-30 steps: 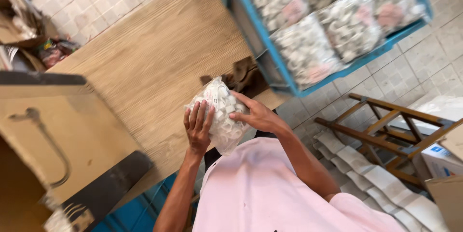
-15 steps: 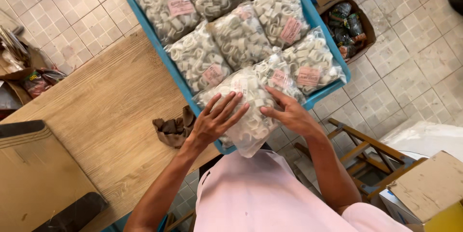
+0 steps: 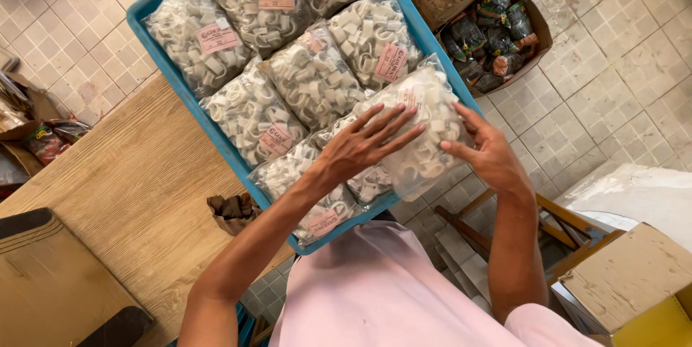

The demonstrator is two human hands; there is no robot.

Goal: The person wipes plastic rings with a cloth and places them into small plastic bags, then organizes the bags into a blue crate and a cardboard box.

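blue crate holds about eight clear bags of white ring pieces, pink labels. both hands, left hand and right hand, fingers spread, press one more bag onto the crate's near right corner. cardboard box right of crate holds dark packets. tabletop left of crate.

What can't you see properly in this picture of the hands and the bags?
- Head view: part of the bag under the left hand and right hand, covered by fingers.
- Head view: the blue crate is cut off by the top edge; its floor is buried under bags.
- Head view: the dark packets in the cardboard box are too small to identify.
- Head view: the wooden frame is partly behind the right arm.
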